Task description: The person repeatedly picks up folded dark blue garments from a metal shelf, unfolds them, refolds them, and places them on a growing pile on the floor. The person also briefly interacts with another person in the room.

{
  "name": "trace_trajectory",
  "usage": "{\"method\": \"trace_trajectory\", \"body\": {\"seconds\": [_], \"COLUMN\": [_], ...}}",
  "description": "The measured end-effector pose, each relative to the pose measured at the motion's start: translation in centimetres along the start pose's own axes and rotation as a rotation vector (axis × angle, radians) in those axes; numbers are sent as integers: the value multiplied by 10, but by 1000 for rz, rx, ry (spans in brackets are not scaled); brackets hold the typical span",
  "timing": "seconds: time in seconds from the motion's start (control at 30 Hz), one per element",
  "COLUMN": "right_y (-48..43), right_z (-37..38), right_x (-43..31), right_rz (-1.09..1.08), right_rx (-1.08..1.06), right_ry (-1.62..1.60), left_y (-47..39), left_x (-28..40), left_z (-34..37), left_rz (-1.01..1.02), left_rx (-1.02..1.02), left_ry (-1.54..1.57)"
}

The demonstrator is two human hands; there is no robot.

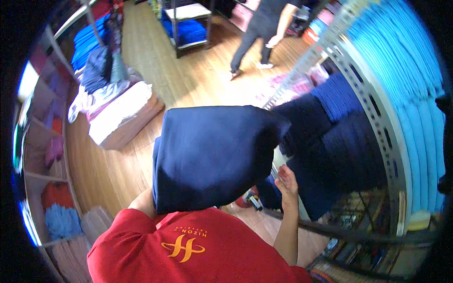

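Note:
A thick folded navy cloth (pixel 212 152) lies across my left forearm (pixel 143 203), close to my chest. My left hand is hidden under or behind this cloth, so its fingers cannot be seen. To the right of the bundle, my right hand (pixel 288 180) is raised with its fingers slightly bent and apart, holding nothing. Just beyond that hand, dark navy folded cloths (pixel 347 152) are stacked on a metal shelf. A blue-violet stack of folded cloth (pixel 338 95) sits above them.
A perforated metal shelf post (pixel 375 102) rises at right, beside light-blue folded cloths (pixel 414 116). White-topped bundled cloth (pixel 122 109) lies on the wooden floor (pixel 191 78). A person in dark clothes (pixel 262 28) stands ahead. Shelves with cloths (pixel 62 219) line the left.

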State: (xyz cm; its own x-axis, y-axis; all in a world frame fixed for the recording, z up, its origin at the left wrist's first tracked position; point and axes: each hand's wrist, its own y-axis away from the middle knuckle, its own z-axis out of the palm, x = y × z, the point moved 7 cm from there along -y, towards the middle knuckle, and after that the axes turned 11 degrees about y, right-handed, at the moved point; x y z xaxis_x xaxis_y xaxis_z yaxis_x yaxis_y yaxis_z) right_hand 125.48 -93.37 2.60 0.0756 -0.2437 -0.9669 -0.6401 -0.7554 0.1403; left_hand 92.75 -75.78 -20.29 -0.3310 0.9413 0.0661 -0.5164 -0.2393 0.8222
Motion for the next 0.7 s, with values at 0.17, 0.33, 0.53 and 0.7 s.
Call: {"method": "trace_trajectory", "body": {"seconds": [0.17,0.33,0.53,0.7], "right_y": [-68,-157,-228,-273], "right_z": [125,267,371,409], "right_x": [25,4,-152,-199], "right_rz": [92,310,-28,-49], "right_rx": [-518,-671,-857,-897], "right_ry": [-420,-410,-403,-413], "left_y": [-3,3,12,-3], "left_x": [62,159,313,404], "left_z": [-54,-74,-79,-50], "left_rz": [161,301,434,474], "left_rx": [37,42,0,-73], "left_ry": [241,425,544,598]}}
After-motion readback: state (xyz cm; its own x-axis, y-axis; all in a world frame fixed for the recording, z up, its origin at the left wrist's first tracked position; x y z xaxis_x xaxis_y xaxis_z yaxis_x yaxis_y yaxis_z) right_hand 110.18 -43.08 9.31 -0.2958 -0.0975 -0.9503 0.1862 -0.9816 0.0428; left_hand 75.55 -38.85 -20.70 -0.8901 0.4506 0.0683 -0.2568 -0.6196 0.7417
